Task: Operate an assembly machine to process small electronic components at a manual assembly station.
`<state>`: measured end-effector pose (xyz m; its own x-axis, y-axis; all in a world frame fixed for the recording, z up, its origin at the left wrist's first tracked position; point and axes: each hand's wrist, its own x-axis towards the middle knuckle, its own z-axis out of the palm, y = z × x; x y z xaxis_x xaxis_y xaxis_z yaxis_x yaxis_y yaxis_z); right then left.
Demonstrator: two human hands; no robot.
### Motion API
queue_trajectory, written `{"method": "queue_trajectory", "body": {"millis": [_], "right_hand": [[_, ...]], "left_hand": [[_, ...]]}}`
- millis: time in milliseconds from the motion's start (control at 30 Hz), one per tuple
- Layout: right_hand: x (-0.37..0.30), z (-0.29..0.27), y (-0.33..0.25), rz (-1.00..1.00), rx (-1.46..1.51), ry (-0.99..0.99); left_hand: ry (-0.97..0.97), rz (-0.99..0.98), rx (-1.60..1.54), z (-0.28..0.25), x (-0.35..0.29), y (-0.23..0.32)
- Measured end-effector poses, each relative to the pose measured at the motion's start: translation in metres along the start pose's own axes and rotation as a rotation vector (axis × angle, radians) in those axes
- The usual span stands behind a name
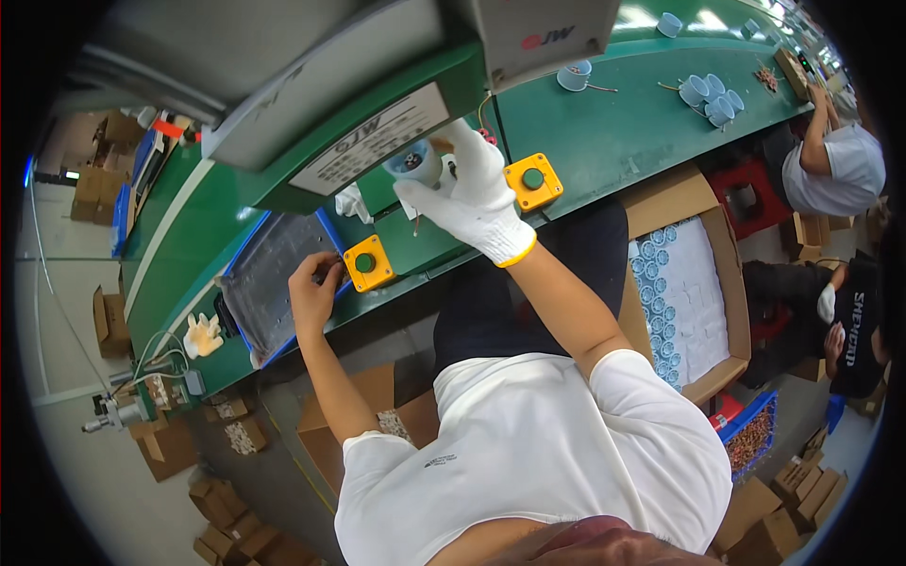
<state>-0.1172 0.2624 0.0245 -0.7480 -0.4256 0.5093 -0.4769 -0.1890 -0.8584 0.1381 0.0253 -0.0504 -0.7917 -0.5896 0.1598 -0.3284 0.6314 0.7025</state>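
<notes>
My right hand [464, 189] wears a white knitted glove with a yellow cuff. Its fingers and thumb wrap a light blue plastic cup [425, 171] under the head of a green and grey machine [274, 184]. Small dark parts show inside the cup. My bare left hand [316, 289] is at the bench edge, between a dark blue-rimmed tray [274, 274] and a yellow button box [361, 279] with a green button. Its fingers are curled together; whatever they pinch is too small to make out. A second yellow button box [545, 194] stands right of the gloved hand.
On the green bench [623, 113] several blue cups [703, 92] stand at the far right. A carton [727, 354] beside me holds rows of blue parts. A loose glove [202, 335] lies at left. Co-workers [830, 170] sit at right. Cartons [222, 500] stand on the floor.
</notes>
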Motion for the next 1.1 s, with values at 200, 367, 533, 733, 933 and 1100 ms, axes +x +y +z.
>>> {"method": "queue_trajectory", "body": {"millis": [200,367,533,733,933,1100], "right_hand": [[0.007,-0.015,0.000,-0.385,-0.134,0.109],[0.049,-0.090,0.031,-0.264,-0.176,0.570],[0.156,-0.105,0.140,-0.375,-1.480,0.260],[0.146,-0.129,0.123,0.030,-1.439,0.012],[0.075,-0.183,0.151,0.111,-0.953,0.047],[-0.011,-0.087,0.042,0.003,0.102,0.275]], "left_hand": [[0.017,-0.066,-0.023,-0.003,-0.005,-0.003],[0.049,0.007,-0.028,0.000,-0.005,0.001],[-0.015,-0.090,-0.079,0.000,-0.001,0.000],[-0.031,-0.091,-0.059,-0.003,-0.007,-0.008],[-0.010,-0.065,-0.067,-0.002,-0.005,-0.003],[-0.035,-0.097,-0.052,-0.003,-0.003,0.003]]}}
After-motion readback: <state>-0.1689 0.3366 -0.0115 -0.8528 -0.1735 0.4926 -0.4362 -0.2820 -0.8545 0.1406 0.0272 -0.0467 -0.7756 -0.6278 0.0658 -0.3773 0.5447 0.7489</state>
